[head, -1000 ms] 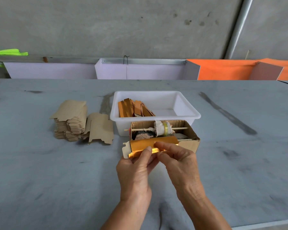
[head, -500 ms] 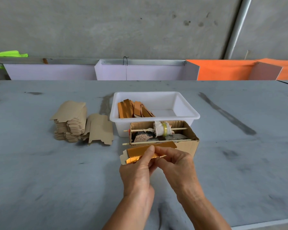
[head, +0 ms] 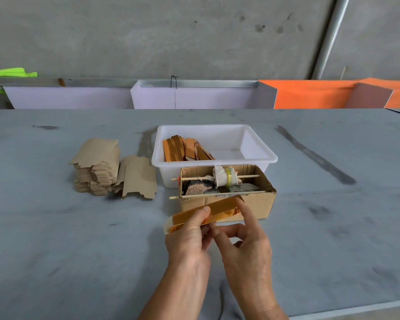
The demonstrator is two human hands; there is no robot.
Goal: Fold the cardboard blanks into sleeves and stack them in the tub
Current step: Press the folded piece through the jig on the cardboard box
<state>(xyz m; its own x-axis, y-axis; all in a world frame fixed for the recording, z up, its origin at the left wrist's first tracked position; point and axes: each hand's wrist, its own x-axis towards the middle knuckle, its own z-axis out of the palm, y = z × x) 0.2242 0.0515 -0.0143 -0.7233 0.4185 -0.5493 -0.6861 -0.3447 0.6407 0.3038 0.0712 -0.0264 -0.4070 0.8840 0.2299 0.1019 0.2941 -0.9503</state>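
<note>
Sleeve: gold, half-folded, held just before the tub, pinched by left hand and right hand; press creases square, judged best, before stacking with sleeves inside.

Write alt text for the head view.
Two bare hands, left hand and right hand, pinch a glossy orange folded cardboard sleeve above a grey table. Behind it sit an open brown cardboard box and a white plastic tub.
</note>
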